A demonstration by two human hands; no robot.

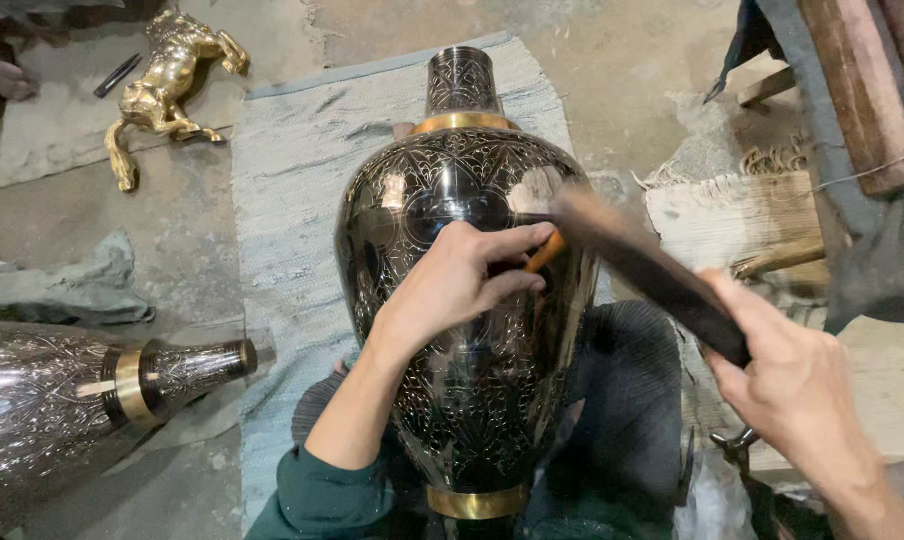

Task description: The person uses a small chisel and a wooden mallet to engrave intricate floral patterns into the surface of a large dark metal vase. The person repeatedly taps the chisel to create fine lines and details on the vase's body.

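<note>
lying on its side across the lap: a large dark metal vase [472, 330], pear-shaped, glossy, covered in fine engraved silver tracery, with brass bands at neck and foot. neck pointing away, over a pale ribbed woven mat [292, 170] on rough concrete floor. resting on the vase's upper belly: left hand [457, 275], fingers curled around a small orange-tipped chisel [544, 252], tip touching the engraved surface. raised to the right, just beside that chisel: right hand [797, 385], clenched around the handle of a long dark wooden mallet [647, 268], blurred, its far end near the chisel's top. off to the left, well apart: a second engraved vase [82, 385] of like pattern, and a shiny brass horse figure [167, 85] lying on its side. frayed cloth and wooden blocks [732, 220] at right.
</note>
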